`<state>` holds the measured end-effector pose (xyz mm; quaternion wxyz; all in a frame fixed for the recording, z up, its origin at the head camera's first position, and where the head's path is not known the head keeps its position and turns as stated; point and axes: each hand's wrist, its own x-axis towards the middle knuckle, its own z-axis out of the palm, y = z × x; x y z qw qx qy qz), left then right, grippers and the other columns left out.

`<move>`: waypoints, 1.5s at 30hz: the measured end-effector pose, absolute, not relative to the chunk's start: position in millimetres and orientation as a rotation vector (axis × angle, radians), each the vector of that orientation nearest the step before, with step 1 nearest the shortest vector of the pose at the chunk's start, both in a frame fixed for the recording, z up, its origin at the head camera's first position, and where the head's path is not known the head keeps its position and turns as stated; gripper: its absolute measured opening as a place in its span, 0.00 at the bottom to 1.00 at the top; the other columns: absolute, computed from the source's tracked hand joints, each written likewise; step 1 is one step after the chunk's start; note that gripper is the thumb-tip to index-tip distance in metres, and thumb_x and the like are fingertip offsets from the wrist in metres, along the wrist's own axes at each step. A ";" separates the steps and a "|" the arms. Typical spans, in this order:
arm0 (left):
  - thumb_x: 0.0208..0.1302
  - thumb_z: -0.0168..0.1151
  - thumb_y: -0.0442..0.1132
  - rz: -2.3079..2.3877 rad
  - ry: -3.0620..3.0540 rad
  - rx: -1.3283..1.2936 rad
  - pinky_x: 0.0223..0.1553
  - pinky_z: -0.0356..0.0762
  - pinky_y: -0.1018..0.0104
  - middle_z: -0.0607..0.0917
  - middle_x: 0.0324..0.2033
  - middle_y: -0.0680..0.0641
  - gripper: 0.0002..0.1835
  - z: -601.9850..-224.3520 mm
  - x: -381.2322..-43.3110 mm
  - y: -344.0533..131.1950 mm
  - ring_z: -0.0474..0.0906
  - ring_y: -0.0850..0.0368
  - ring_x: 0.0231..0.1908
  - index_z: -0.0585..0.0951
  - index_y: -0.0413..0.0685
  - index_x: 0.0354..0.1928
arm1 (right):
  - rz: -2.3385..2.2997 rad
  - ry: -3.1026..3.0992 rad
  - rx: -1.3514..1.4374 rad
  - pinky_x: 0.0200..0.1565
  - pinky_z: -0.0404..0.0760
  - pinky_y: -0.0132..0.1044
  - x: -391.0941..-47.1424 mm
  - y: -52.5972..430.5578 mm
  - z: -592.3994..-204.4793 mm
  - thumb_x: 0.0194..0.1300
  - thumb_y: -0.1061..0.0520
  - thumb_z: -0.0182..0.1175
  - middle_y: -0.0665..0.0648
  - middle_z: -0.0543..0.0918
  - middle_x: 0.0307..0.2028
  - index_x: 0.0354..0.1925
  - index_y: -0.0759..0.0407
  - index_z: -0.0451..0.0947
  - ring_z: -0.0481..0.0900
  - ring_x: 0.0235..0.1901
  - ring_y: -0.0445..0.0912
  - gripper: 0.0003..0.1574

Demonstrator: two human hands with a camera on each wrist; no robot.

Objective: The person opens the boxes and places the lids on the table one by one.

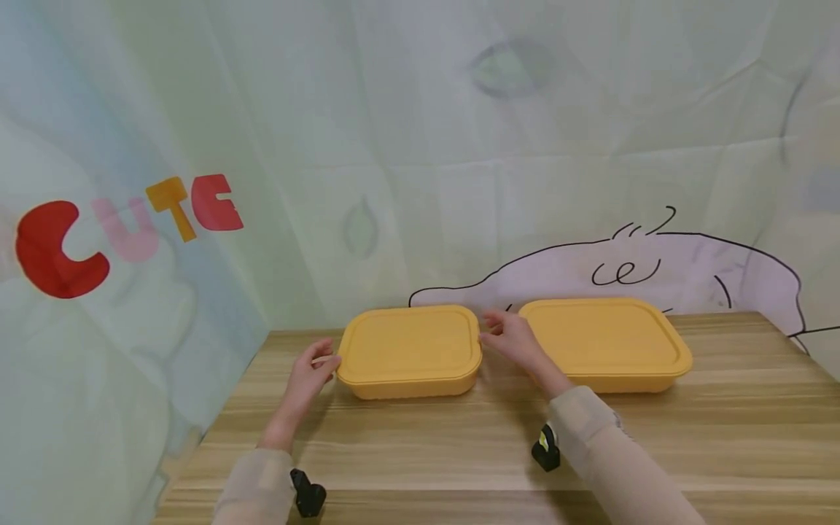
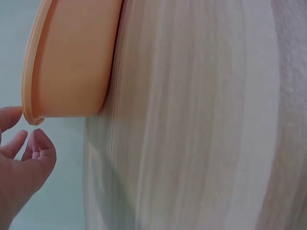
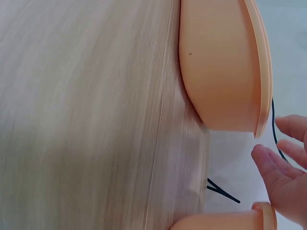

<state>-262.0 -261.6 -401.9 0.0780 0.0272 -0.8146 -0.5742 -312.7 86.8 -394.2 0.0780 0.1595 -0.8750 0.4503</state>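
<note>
Two lidded yellow boxes stand side by side at the back of the wooden table: a left box [image 1: 410,346] and a right box [image 1: 604,339]. My left hand [image 1: 313,372] is at the left box's left edge. In the left wrist view its thumb [image 2: 9,117] meets the lid's rim, while the other fingers bend loosely below. Between the two boxes is my right hand [image 1: 512,337], fingertips beside the left box's right edge. The right wrist view shows a small gap between those fingers [image 3: 268,160] and the rim. Both lids are on, hiding what the boxes hold.
The wooden table [image 1: 420,452] extends toward me. Behind it hangs a printed curtain [image 1: 394,146] with a line-drawn figure and coloured letters. Small black devices hang by the left sleeve [image 1: 256,485] and the right sleeve [image 1: 610,445].
</note>
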 end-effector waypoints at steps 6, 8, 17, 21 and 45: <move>0.66 0.53 0.30 -1.701 -2.452 0.113 0.34 0.71 0.76 0.68 0.53 0.31 0.23 -403.6 -264.4 -258.6 0.71 0.65 0.37 0.65 0.30 0.61 | 1.361 -2.586 0.395 0.42 0.79 0.47 -314.9 80.8 -398.7 0.55 0.65 0.64 0.69 0.80 0.39 0.50 0.73 0.74 0.81 0.39 0.58 0.23; 0.65 0.53 0.30 -1.705 -2.448 0.128 0.33 0.71 0.77 0.68 0.53 0.31 0.23 -404.2 -264.9 -257.9 0.72 0.65 0.37 0.65 0.30 0.61 | 1.378 -2.594 0.344 0.43 0.79 0.47 -314.1 78.3 -397.5 0.56 0.65 0.63 0.69 0.80 0.39 0.50 0.73 0.74 0.80 0.39 0.57 0.23; 0.65 0.54 0.30 -1.739 -2.408 0.162 0.32 0.72 0.79 0.70 0.52 0.32 0.22 -405.5 -271.8 -255.3 0.71 0.68 0.34 0.68 0.28 0.60 | 1.537 -2.594 0.189 0.47 0.77 0.47 -316.1 69.2 -395.2 0.56 0.64 0.61 0.69 0.80 0.41 0.52 0.73 0.73 0.78 0.41 0.56 0.24; 0.66 0.54 0.31 -1.769 -2.395 0.196 0.33 0.72 0.80 0.70 0.53 0.33 0.22 -403.7 -275.2 -255.3 0.71 0.70 0.33 0.68 0.28 0.60 | 1.585 -2.597 0.183 0.43 0.79 0.45 -319.1 64.9 -395.9 0.56 0.65 0.61 0.69 0.80 0.39 0.49 0.74 0.74 0.78 0.39 0.56 0.22; 0.62 0.56 0.30 -1.807 -2.337 0.294 0.27 0.72 0.80 0.76 0.35 0.45 0.21 -401.3 -281.1 -242.3 0.70 0.69 0.28 0.70 0.24 0.55 | 2.152 -2.448 -0.165 0.30 0.76 0.32 -328.1 57.2 -400.2 0.60 0.65 0.58 0.66 0.74 0.49 0.59 0.72 0.67 0.72 0.29 0.43 0.28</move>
